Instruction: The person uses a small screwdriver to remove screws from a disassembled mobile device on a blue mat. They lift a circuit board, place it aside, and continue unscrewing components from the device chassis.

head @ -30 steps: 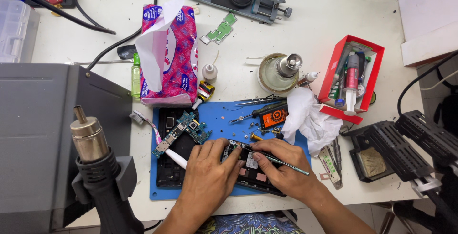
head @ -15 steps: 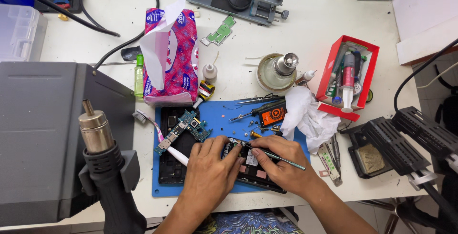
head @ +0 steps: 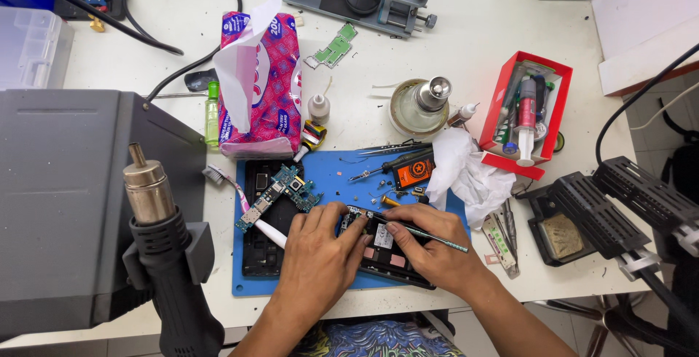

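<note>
Below, slim metal tweezers (head: 429, 233) (ridged)

A pink-and-white soft tissue pack (head: 263, 84) stands well above the left hand (head: 320, 255). A red open box (head: 526, 109) lies up-right of the right hand (head: 429, 244). An orange-and-black labelled slab (head: 412, 171) sits just above both hands.

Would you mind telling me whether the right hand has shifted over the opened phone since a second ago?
No. The right hand stays over the opened phone on the blue mat, holding the thin tool as before.
</note>
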